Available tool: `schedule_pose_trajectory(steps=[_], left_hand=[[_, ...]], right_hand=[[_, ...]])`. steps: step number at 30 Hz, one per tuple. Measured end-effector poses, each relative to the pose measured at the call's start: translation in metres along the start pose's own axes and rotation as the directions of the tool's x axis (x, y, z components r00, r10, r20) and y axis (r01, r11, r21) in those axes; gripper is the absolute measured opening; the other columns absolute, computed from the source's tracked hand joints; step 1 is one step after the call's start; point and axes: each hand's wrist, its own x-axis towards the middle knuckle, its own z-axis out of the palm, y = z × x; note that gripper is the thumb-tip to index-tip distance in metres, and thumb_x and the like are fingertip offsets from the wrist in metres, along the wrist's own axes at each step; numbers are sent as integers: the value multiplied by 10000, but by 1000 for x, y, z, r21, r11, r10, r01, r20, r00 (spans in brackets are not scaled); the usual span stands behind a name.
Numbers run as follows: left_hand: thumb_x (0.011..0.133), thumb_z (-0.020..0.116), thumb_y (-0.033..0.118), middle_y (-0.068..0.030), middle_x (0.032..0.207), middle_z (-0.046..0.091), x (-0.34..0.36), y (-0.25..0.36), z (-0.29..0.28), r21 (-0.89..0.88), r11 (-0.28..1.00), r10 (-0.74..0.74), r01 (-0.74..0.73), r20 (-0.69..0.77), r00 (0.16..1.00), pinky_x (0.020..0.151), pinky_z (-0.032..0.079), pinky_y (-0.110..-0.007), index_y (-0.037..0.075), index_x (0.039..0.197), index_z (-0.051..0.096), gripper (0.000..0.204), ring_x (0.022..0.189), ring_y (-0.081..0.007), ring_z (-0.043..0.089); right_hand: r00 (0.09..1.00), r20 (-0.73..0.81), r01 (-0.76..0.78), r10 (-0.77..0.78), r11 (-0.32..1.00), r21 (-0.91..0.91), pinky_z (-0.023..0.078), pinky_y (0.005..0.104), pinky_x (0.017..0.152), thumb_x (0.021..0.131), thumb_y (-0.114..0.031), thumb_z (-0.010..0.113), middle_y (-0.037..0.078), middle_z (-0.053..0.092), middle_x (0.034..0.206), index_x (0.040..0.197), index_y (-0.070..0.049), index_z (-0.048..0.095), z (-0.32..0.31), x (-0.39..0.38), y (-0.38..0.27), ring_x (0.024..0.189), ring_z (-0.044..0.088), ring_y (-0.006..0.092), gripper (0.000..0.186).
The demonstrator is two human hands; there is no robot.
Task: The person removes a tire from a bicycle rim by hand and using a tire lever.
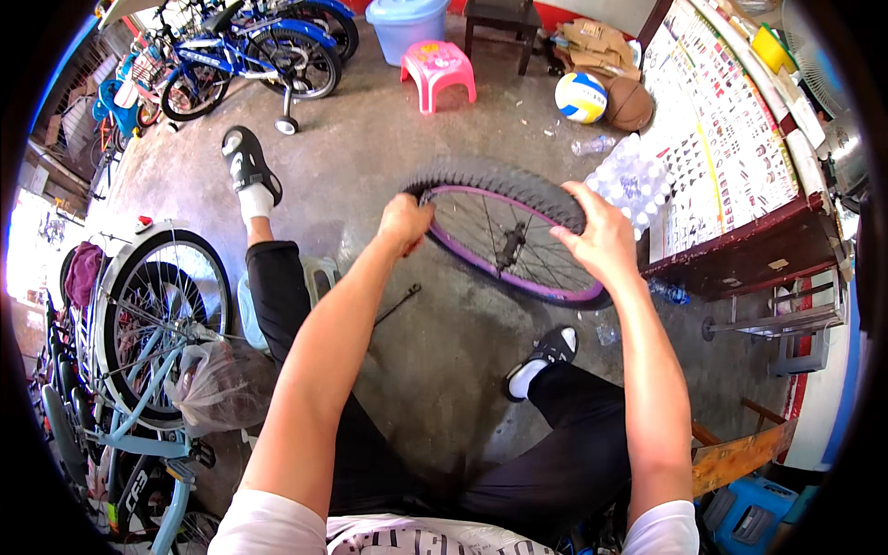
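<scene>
A bicycle wheel with a purple rim (476, 265), thin spokes and a dark hub (511, 248) is held up tilted between my two hands. Its black knobbly tyre (504, 180) shows thickest along the far side. My left hand (407, 225) is closed round the wheel's left edge, with its fingertips partly hidden. On the right edge, my right hand (601, 233) grips the tyre, thumb on the near face and most fingers behind. Below the wheel, a thin dark rod-like tool (400, 302) lies on the floor near my left forearm.
Bicycles crowd the left, one light blue (139, 435) with a plastic bag (222, 388). A blue bicycle (240, 55), pink stool (437, 72) and blue bucket (407, 28) stand far off. Two balls (629, 104), packed bottles (632, 180) and a chart-covered counter (731, 139) are right.
</scene>
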Motion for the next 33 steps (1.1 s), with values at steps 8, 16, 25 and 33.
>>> schedule_pose_trajectory(steps=[8, 16, 25, 33], left_hand=[[1010, 653, 348, -125, 625, 613, 37, -43, 25, -144, 978, -155, 149, -33, 987, 419, 443, -422, -34, 844, 650, 417, 461, -253, 581], [984, 657, 421, -274, 785, 739, 16, -34, 62, 40, 975, 220, -217, -142, 965, 776, 595, -518, -22, 1002, 770, 458, 796, -433, 763], [936, 691, 411, -306, 895, 739, -101, 71, 54, 274, 834, 500, -480, -6, 866, 879, 579, -551, -29, 919, 790, 452, 921, -476, 743], [972, 638, 402, -355, 955, 719, -102, 41, 87, 300, 858, 407, -416, 94, 909, 930, 551, -586, -51, 1004, 772, 473, 1001, -523, 710]], right_hand=[[969, 60, -243, 240, 968, 58, 555, 443, 938, 799, -122, 898, 175, 745, 1172, 1287, -86, 601, 10, -41, 90, 1148, 717, 389, 573], [960, 0, -280, 280, 958, 59, 520, 461, 1054, 751, -180, 940, 180, 670, 1369, 1471, -100, 537, -14, -50, 109, 1255, 660, 374, 829], [986, 38, 167, -163, 962, -216, 483, 488, 1069, 728, -185, 928, 123, 656, 1287, 1469, -141, 558, -15, 6, -31, 1213, 636, 328, 830], [987, 155, -51, 46, 998, 27, 564, 553, 728, 763, -92, 842, 209, 743, 999, 1241, -112, 510, 69, -19, 2, 909, 729, 458, 582]])
